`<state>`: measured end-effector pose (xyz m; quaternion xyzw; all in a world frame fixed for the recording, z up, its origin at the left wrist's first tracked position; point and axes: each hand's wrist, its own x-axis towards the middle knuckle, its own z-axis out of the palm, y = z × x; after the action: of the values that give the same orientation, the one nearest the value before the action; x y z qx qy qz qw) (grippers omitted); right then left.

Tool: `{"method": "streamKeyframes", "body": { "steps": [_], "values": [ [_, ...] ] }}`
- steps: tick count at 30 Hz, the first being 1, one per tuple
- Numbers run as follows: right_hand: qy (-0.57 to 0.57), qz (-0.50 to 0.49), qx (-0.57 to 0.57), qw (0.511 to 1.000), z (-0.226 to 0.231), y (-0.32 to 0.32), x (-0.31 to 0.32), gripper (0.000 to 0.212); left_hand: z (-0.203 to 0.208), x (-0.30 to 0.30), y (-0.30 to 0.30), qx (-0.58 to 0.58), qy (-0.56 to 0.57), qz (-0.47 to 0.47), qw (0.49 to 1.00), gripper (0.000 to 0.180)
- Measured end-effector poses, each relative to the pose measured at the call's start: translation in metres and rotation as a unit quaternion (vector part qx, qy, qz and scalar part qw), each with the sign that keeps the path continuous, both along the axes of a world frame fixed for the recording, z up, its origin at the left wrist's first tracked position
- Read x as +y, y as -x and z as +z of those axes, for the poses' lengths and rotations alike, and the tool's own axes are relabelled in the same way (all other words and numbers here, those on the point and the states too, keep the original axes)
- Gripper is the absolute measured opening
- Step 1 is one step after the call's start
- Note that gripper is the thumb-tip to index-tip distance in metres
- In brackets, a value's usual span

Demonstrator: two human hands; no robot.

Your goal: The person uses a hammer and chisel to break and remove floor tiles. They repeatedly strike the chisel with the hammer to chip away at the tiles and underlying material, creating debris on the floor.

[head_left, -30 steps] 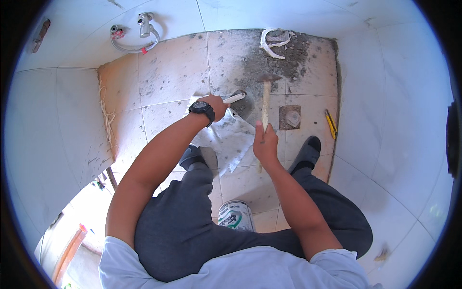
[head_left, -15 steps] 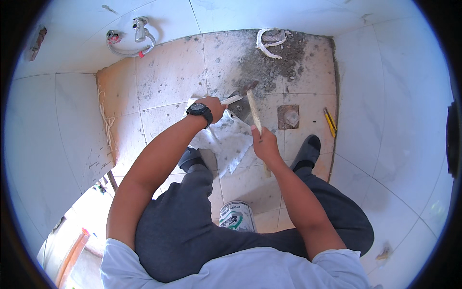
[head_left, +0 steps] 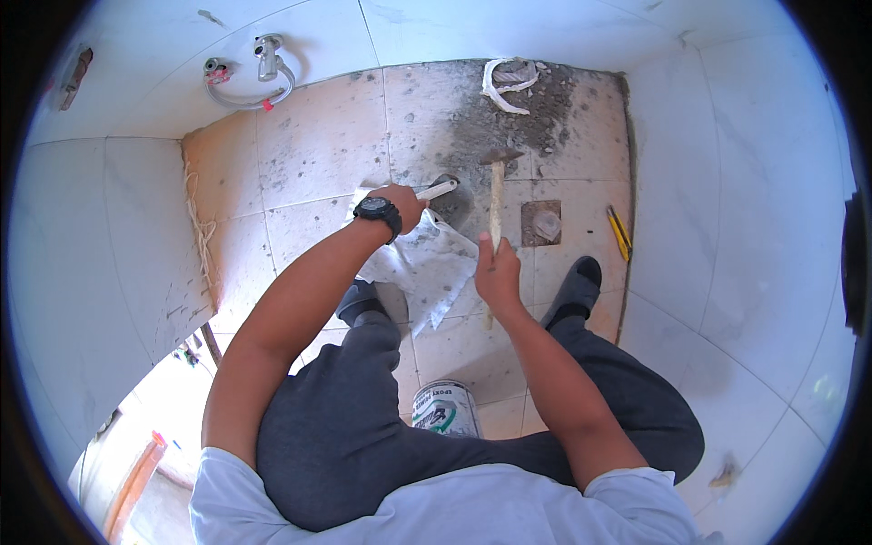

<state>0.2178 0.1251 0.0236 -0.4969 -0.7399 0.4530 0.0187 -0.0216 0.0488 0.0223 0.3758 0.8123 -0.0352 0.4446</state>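
Tiled floor (head_left: 318, 150) with pale walls, grey grit spread toward its far edge. Going left to right:

Pale strands (head_left: 202, 222) along the floor's left edge. Metal valve (head_left: 270, 59) with a looped hose on the far wall, above the far-left stretch of that edge.

Left hand (head_left: 400, 207): forearm angled up and right, black watch (head_left: 377, 209) on the wrist, back of hand facing up, fingers closed on a white bar-like tool (head_left: 440, 189). Its tip points right, near mid-floor; working end is hard to make out, possibly hidden by the hand. Crumpled white sheet (head_left: 422, 268) just below that hand. Paint can (head_left: 447, 409) between the legs.

Right hand (head_left: 498, 272): forearm angled up and left, fist wrapped round the hammer (head_left: 496, 195), thumb along the handle. Hammer head points to the far edge, apart from the white tool.

White curved strip (head_left: 496, 91) and rubble (head_left: 545, 123) by the far edge, toward the far-right corner. Square recess (head_left: 541, 223) right of the hammer; yellow-black cutter (head_left: 619, 233) beside the right edge.
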Motion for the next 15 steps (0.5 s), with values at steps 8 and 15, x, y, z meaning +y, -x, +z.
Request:
{"method": "streamKeyframes", "body": {
  "steps": [8,15],
  "values": [
    [-0.017,0.060,-0.042,0.997,0.001,0.000,0.003,0.054,-0.009,0.001,0.000,0.004,0.013,-0.025,1.000,0.055],
    [0.009,0.085,-0.069,0.994,0.018,0.003,0.018,0.051,-0.006,0.002,0.000,0.012,0.015,-0.018,1.000,0.056]
  ]
}}
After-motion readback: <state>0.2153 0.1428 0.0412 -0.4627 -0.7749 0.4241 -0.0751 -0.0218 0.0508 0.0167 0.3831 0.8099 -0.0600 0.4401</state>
